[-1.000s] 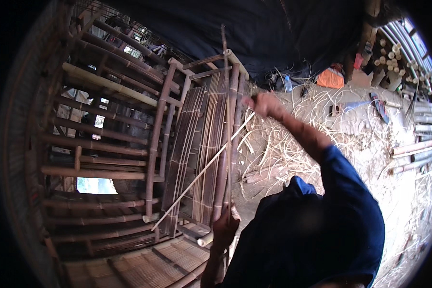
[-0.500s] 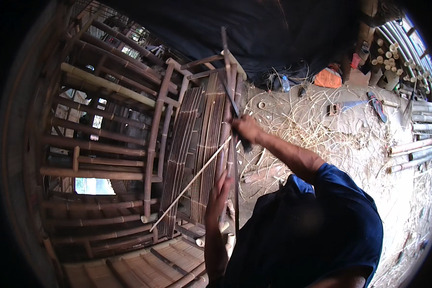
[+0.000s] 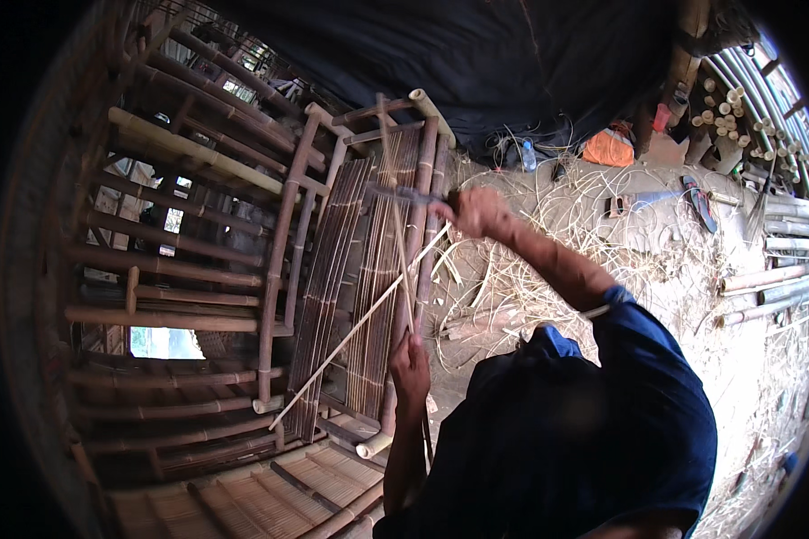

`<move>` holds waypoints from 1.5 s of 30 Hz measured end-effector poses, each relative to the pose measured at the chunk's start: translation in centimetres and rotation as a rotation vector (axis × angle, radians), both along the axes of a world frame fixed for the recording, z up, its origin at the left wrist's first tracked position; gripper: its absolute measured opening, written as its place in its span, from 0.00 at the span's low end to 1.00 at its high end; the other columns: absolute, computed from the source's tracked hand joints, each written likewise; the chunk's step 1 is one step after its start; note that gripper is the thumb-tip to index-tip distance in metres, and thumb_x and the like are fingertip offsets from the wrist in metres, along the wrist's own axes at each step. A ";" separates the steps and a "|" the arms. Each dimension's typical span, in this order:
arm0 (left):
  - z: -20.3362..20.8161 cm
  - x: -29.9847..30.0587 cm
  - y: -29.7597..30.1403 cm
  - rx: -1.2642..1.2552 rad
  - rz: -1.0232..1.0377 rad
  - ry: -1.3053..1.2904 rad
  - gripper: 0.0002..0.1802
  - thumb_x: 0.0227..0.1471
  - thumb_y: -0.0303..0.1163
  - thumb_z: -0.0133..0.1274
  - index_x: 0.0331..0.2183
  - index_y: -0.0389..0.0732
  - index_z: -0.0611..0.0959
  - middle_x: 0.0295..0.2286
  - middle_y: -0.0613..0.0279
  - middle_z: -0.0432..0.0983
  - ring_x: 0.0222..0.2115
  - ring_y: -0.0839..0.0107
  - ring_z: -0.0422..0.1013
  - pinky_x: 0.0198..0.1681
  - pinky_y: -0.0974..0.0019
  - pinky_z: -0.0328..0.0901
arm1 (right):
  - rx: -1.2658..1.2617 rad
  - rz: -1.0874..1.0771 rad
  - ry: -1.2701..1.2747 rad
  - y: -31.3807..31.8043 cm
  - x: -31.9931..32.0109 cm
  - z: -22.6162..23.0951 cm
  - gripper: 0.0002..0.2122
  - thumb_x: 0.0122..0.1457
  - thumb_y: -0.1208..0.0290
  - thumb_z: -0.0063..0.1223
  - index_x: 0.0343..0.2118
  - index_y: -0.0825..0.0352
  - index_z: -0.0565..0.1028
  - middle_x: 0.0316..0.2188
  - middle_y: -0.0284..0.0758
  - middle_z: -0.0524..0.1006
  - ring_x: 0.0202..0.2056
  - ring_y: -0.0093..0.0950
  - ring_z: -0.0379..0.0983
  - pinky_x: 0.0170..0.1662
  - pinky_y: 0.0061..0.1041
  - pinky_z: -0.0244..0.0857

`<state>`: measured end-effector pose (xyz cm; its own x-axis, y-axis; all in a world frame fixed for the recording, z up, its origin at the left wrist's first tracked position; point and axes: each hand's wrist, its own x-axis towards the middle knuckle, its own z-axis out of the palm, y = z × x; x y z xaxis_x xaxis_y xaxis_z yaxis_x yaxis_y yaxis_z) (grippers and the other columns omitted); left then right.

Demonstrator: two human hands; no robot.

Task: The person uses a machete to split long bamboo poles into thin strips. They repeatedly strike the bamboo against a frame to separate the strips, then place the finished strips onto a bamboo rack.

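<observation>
My left hand [image 3: 411, 364] is closed around a long, thin bamboo strip [image 3: 404, 283], which rises from it toward the far end of a bamboo frame [image 3: 427, 166]. Farther off, my right hand [image 3: 481, 214] grips a knife whose dark blade [image 3: 404, 193], blurred by motion, points left across the strip. A second pale strip [image 3: 360, 328] lies slantwise over the frame's dark split slats [image 3: 333, 260]. The knife's handle is mostly hidden inside my right hand.
Dark bamboo furniture [image 3: 180, 292] stands stacked at left. Curly shavings [image 3: 557, 242] litter the ground at right, near a handsaw [image 3: 647, 199], a sandal [image 3: 699, 203], an orange bag [image 3: 609, 148] and a bottle [image 3: 528, 155]. Bamboo poles [image 3: 768, 283] lie at far right.
The knife has swung from pointing away along the frame's edge to pointing left, my right hand moving slightly right. My left hand, outstretched before, is now closed on the strip.
</observation>
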<state>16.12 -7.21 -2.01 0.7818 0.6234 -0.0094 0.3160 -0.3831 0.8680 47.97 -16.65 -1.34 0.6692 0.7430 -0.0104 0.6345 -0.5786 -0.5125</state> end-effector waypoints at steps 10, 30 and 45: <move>4.3 -6.3 -1.9 -0.143 -0.074 0.155 0.19 0.61 0.30 0.41 0.51 0.36 0.76 0.14 0.76 0.55 0.15 0.85 0.52 0.18 0.74 0.50 | -0.057 -0.019 0.022 -0.6 0.2 1.7 0.36 0.58 0.33 0.29 0.38 0.64 0.78 0.22 0.47 0.78 0.29 0.44 0.78 0.36 0.45 0.71; -3.1 -1.7 -0.1 -0.529 -0.224 0.429 0.27 0.64 0.50 0.35 0.46 0.38 0.77 0.15 0.68 0.69 0.13 0.79 0.64 0.18 0.73 0.60 | 0.622 -0.340 1.312 -3.2 -18.6 -11.4 0.25 0.51 0.46 0.56 0.22 0.71 0.78 0.16 0.36 0.74 0.18 0.25 0.69 0.25 0.31 0.65; 0.2 -7.9 -2.1 -1.003 -0.046 0.223 0.17 0.61 0.40 0.44 0.24 0.41 0.71 0.20 0.67 0.68 0.20 0.77 0.68 0.21 0.67 0.62 | 0.412 -0.321 0.155 2.9 8.0 -5.0 0.40 0.55 0.30 0.36 0.20 0.73 0.75 0.17 0.49 0.74 0.22 0.42 0.75 0.28 0.38 0.68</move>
<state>8.26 -9.35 -1.76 0.7214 0.2184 -0.6572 0.5125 0.4699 0.7187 55.92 -13.72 -6.36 0.8769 0.4649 0.1220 0.3578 -0.4620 -0.8115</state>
